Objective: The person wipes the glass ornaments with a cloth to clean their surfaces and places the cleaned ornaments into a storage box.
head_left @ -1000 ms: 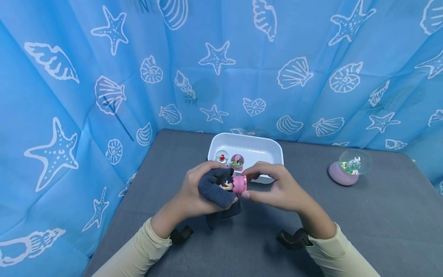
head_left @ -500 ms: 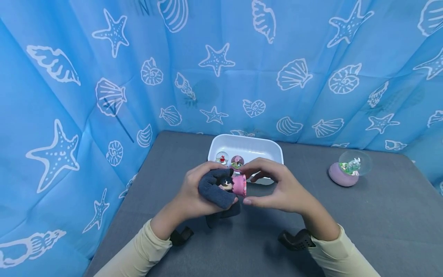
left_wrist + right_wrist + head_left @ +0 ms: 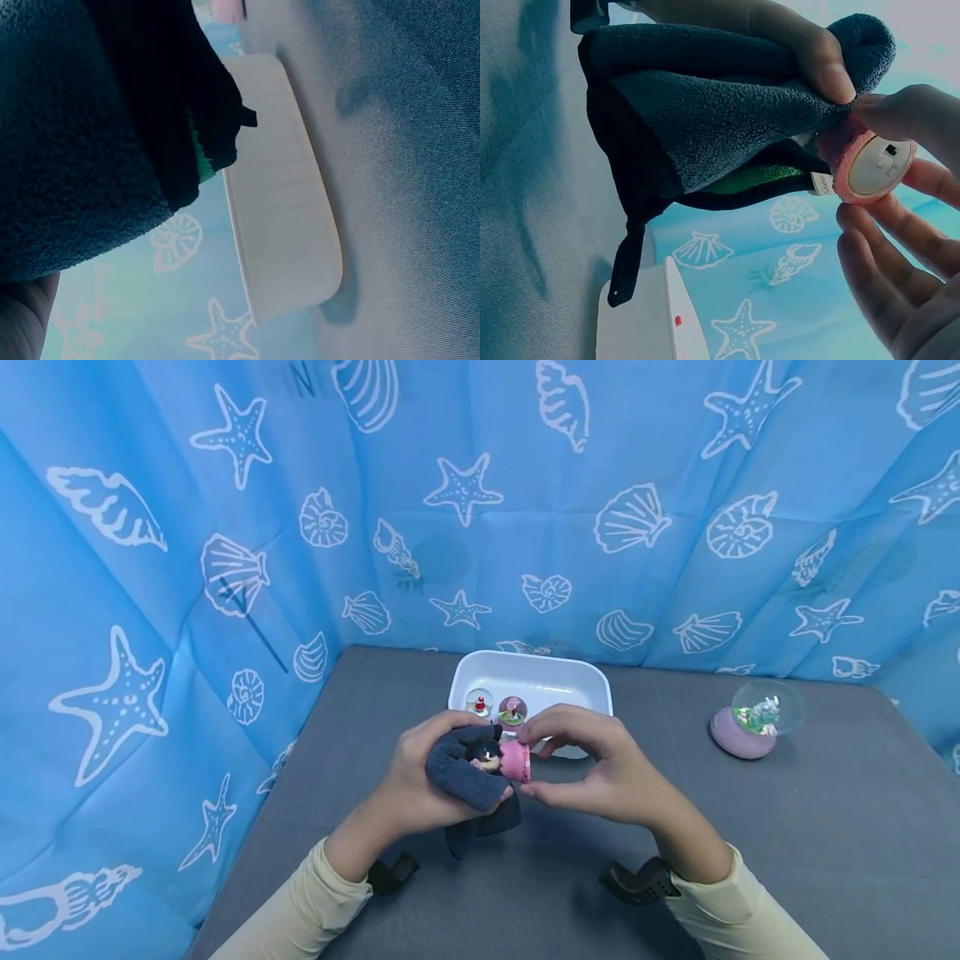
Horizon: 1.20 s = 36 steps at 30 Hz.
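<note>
My left hand holds a dark grey-blue cloth wrapped round the dome of a small snow globe, which lies sideways. Its scalloped pink base sticks out of the cloth to the right, and a dark-haired figure shows through the dome. The fingers and thumb of my right hand grip the rim of that base. In the right wrist view the base's pale round underside faces the camera, and the cloth's black edging and green inner side hang below. In the left wrist view the cloth hides the globe.
Behind the hands stands a white tray holding two small snow globes, one with a red figure and one pinkish. A larger snow globe with a lilac base rests tilted at the right. A blue shell-print curtain borders the grey table.
My right fingers loosened from the pink base around half a second ago and are back on its rim now. The left hand and cloth have barely moved.
</note>
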{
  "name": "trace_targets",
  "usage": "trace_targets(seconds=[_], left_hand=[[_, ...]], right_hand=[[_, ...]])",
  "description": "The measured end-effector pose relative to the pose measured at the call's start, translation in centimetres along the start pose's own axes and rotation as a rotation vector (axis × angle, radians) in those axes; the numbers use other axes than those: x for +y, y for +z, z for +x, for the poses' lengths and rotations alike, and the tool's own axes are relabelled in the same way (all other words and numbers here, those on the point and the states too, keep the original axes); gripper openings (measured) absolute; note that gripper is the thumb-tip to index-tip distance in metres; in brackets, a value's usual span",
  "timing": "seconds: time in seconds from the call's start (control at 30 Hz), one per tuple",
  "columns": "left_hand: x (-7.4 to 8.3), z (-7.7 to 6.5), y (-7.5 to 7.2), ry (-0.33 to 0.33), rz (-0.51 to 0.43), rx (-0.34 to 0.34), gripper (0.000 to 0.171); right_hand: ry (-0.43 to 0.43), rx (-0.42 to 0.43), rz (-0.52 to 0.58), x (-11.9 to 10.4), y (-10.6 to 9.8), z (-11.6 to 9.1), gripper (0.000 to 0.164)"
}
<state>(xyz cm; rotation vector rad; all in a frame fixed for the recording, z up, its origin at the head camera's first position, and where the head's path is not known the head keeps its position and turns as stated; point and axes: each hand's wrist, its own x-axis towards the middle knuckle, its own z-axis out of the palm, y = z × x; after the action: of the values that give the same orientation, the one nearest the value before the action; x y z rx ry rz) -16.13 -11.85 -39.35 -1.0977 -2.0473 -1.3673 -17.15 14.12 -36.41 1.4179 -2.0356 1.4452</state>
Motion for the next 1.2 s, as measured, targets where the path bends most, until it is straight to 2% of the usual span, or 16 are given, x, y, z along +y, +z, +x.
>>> trace_targets(seconds=[0.13, 0.23, 0.37, 0.43, 0.53, 0.7, 0.83, 0.93, 1.03, 1.2], left_hand=[[0.1, 0.0, -0.1, 0.003, -0.01, 0.002, 0.069], [0.2, 0.1, -0.2, 0.006, -0.015, -0.002, 0.069], [0.2, 0.2, -0.2, 0.006, -0.017, -0.017, 0.069], [0.2, 0.2, -0.2, 0.005, -0.021, -0.022, 0.07], [0.2, 0.1, -0.2, 0.007, -0.023, -0.02, 0.072], [0.1, 0.2, -0.2, 0.025, -0.009, 0.005, 0.072], [0.1, 0.3, -0.4, 0.035, -0.005, 0.017, 0.07], [0.0, 0.3, -0.5, 0.032, -0.006, 0.018, 0.07], [0.1, 0.3, -0.5, 0.026, -0.012, 0.017, 0.069], [0.1, 0.3, -0.6, 0.024, -0.01, 0.021, 0.07]], right_hand=[[0.035, 0.004, 0.006, 0.0, 0.1, 0.0, 0.046], [0.118, 0.007, 0.006, -0.1, 0.2, -0.1, 0.043], [0.258, 0.001, -0.005, -0.2, 0.5, -0.3, 0.03], [0.301, -0.007, -0.012, -0.2, 0.7, -0.4, 0.025], [0.32, -0.017, -0.011, -0.2, 0.8, -0.3, 0.024], [0.284, -0.027, -0.005, -0.3, 0.3, -0.1, 0.038], [0.209, -0.015, -0.002, -0.5, -0.1, 0.0, 0.059], [0.159, -0.015, -0.002, -0.6, -0.2, 0.1, 0.068], [0.117, -0.026, -0.011, -0.6, -0.2, 0.2, 0.067], [0.068, 0.005, -0.042, -0.4, -0.5, 0.2, 0.051]])
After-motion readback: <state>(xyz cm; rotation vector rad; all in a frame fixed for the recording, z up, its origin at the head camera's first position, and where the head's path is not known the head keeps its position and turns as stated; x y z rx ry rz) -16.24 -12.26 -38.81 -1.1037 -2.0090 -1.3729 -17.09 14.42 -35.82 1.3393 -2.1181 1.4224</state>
